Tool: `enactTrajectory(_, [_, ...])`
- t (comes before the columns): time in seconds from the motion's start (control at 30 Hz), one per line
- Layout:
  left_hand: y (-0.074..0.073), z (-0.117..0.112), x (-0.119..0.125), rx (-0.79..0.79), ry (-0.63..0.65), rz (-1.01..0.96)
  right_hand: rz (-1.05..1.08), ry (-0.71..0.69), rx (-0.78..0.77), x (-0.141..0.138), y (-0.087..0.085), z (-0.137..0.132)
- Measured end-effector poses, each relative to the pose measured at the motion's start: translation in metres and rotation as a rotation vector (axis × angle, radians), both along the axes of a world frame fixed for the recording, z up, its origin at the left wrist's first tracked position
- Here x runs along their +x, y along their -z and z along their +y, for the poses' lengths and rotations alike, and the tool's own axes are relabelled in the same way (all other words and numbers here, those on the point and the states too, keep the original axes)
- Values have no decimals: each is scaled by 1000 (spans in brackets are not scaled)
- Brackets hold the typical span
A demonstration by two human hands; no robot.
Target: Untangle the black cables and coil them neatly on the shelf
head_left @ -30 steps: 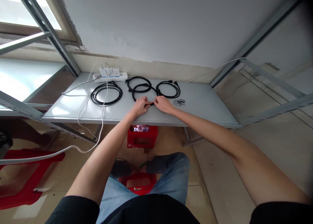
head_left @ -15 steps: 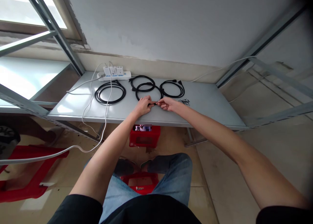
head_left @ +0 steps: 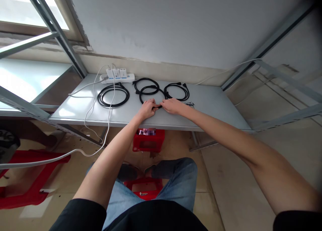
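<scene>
Four coils of black cable are visible in the head view, all lying on the grey shelf board [head_left: 216,111]. One of them, the front coil [head_left: 141,97], is where both hands work. The left hand [head_left: 149,109] is at its near left part, with the fingers curled and almost closed, and the thumb and index finger pinch the cable there. The right hand [head_left: 173,106] comes from the right of the front coil; its fingers are bunched together and the tips touch the near part, just beside the left fingertips. Whether these tips grip the cable or something thin on it, I cannot tell.

The back coil [head_left: 146,79] is behind the front coil and partly overlaps with it. The right coil [head_left: 176,99] lies just to the right of it, showing two connectors [head_left: 179,83] at its far side. The left coil [head_left: 113,105] lies apart, to the left of the front coil, and a white cord [head_left: 111,111] passes over it. To the right of the front coil, beyond the right hand, there is a small heap of thin black ties [head_left: 190,104], partly hidden by the wrist. Behind and left of the front coil stands a white power strip [head_left: 129,78] with adapters [head_left: 122,72] plugged in. Lower than the front coil, under the board edge, is a red plastic stool [head_left: 148,145].
</scene>
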State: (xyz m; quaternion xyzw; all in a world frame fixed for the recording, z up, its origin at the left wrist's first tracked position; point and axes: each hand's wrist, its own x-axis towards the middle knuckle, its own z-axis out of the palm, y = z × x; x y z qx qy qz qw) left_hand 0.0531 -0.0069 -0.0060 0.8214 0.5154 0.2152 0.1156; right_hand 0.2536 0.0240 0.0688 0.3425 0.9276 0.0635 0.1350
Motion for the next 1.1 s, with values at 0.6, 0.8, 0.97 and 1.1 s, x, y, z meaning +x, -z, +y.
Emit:
enactTrajectory(0.6, [-1, 0, 1, 7, 4, 21, -365, -434, 176, -23, -21, 6])
enactTrajectory(0.8, [-3, -1, 1, -3, -3, 20, -450, -510, 203, -25, -22, 5])
enactTrajectory(0.97, [-4, -2, 1, 2, 5, 20, -408, -514, 187, -25, -15, 8])
enactTrajectory(1.1, [-2, -1, 1, 6, 2, 8, -391, -473, 118, -26, -14, 11])
